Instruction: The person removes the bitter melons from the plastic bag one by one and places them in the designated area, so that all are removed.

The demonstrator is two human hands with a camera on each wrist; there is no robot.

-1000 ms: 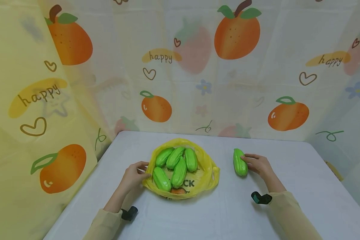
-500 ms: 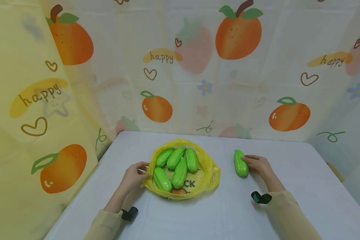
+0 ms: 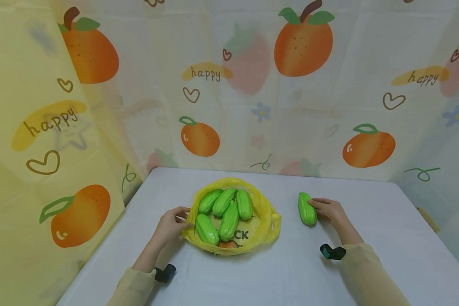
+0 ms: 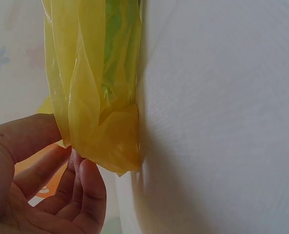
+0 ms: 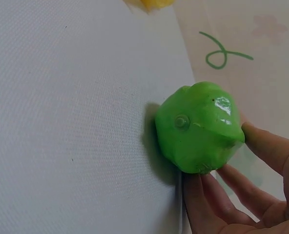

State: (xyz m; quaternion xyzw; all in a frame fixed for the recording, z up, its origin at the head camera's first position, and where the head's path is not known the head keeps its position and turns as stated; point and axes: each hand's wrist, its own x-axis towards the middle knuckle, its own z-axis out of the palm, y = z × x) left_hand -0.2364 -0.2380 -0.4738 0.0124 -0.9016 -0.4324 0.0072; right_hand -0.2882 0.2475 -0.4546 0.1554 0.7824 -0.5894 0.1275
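Observation:
A yellow plastic bag (image 3: 265, 231) lies with its mouth spread wide on the table, several shiny green ribbed gourds (image 3: 229, 221) inside it. At the bag's left rim, my left hand (image 3: 170, 225) pinches the plastic between thumb and fingers; the left wrist view shows the thumb (image 4: 32, 134) against the bag's edge. To the right of the bag, my right hand (image 3: 330, 212) grips one more green gourd (image 3: 307, 209) from its right side. In the right wrist view the thumb (image 5: 269, 146) and fingers hold that gourd close over the white surface.
The table (image 3: 252, 280) has a white cover. A curtain (image 3: 229, 106) printed with oranges, hearts and lettering stands behind it, and a yellowish one (image 3: 7, 204) closes the left side. Black wrist cameras (image 3: 332, 252) sit at both cuffs.
Almost nothing moves. The top of the gourd in my right hand dips very slightly toward me; my left hand and the bag keep their place.

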